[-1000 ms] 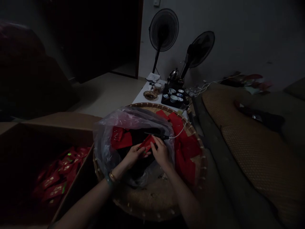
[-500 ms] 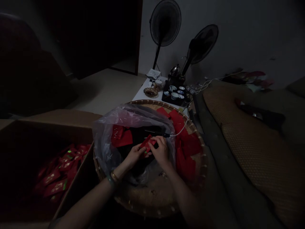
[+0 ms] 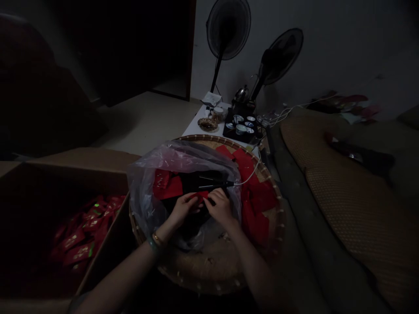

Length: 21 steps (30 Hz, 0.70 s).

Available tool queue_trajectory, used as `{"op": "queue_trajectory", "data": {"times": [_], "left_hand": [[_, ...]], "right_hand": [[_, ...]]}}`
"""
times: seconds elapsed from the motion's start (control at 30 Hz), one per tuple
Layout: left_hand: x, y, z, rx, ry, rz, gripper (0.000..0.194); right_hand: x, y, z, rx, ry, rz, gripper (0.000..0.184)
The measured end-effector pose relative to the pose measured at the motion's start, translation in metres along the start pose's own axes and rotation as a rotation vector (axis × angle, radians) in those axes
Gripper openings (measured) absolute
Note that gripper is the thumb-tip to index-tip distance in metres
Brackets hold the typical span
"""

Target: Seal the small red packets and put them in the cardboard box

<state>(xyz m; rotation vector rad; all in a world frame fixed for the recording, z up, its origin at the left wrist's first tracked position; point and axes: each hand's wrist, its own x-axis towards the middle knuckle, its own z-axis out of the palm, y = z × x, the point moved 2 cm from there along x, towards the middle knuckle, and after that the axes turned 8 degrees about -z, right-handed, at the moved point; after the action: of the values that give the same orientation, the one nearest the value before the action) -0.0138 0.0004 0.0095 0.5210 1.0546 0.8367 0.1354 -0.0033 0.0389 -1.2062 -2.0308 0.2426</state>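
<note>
Both my hands pinch a small red packet (image 3: 202, 194) above the dark middle of a round woven tray (image 3: 196, 272). My left hand (image 3: 183, 208), with bracelets at the wrist, grips the packet's left end. My right hand (image 3: 220, 207) has its fingers closed on the right end. Just beyond the packet lies a black two-armed tool (image 3: 216, 183), like a hair straightener, with a white cord (image 3: 248, 178). A crumpled clear plastic bag (image 3: 144, 192) spreads around it. More red packets (image 3: 170, 186) lie to the left of the tool, and flat red ones (image 3: 258, 196) line the tray's right side.
An open cardboard box (image 3: 108, 244) at my left holds many red packets (image 3: 78, 244). Behind the tray, a white table (image 3: 193, 127) carries a black tea tray (image 3: 231, 134) with cups. Two fans (image 3: 228, 30) stand at the wall. A woven mat (image 3: 340, 196) covers the seat at right.
The packet was tilted up with its printed face showing; now it lies level and nearer the black tool. My left hand has turned and risen slightly.
</note>
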Motion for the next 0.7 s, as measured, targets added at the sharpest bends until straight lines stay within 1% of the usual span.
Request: {"op": "queue_trajectory", "data": {"times": [0.1, 0.17, 0.23, 0.3, 0.37, 0.4, 0.43, 0.53, 0.6, 0.7], "left_hand": [[-0.002, 0.007, -0.004, -0.109, 0.019, 0.025, 0.030], [-0.001, 0.010, -0.005, -0.128, 0.025, 0.053, 0.031], [0.001, 0.010, -0.006, -0.090, 0.066, 0.077, 0.035], [0.002, 0.009, -0.005, -0.010, 0.104, 0.088, 0.039], [0.002, 0.008, -0.003, 0.085, 0.094, 0.088, 0.044], [0.001, 0.008, -0.002, 0.126, 0.077, 0.088, 0.045], [0.000, 0.009, -0.001, 0.158, 0.058, 0.089, 0.047], [0.001, 0.012, -0.002, 0.197, 0.028, 0.086, 0.054], [0.005, 0.013, -0.006, 0.207, 0.034, 0.080, 0.056], [0.012, 0.015, -0.016, 0.260, 0.062, 0.109, 0.056]], "right_hand": [[0.001, 0.004, 0.000, 0.163, -0.012, 0.186, 0.010], [0.002, 0.007, 0.003, 0.374, -0.035, 0.274, 0.015], [0.002, 0.009, 0.007, 0.620, -0.120, 0.303, 0.023], [0.000, 0.012, 0.013, 0.822, -0.256, 0.337, 0.033], [-0.004, 0.014, 0.019, 0.974, -0.373, 0.405, 0.040], [-0.006, 0.015, 0.022, 1.040, -0.399, 0.452, 0.041], [-0.008, 0.016, 0.023, 1.098, -0.401, 0.504, 0.043], [-0.010, 0.016, 0.025, 1.224, -0.339, 0.636, 0.047], [-0.009, 0.013, 0.024, 1.278, -0.310, 0.665, 0.048], [-0.006, 0.008, 0.022, 1.334, -0.326, 0.671, 0.048]]}}
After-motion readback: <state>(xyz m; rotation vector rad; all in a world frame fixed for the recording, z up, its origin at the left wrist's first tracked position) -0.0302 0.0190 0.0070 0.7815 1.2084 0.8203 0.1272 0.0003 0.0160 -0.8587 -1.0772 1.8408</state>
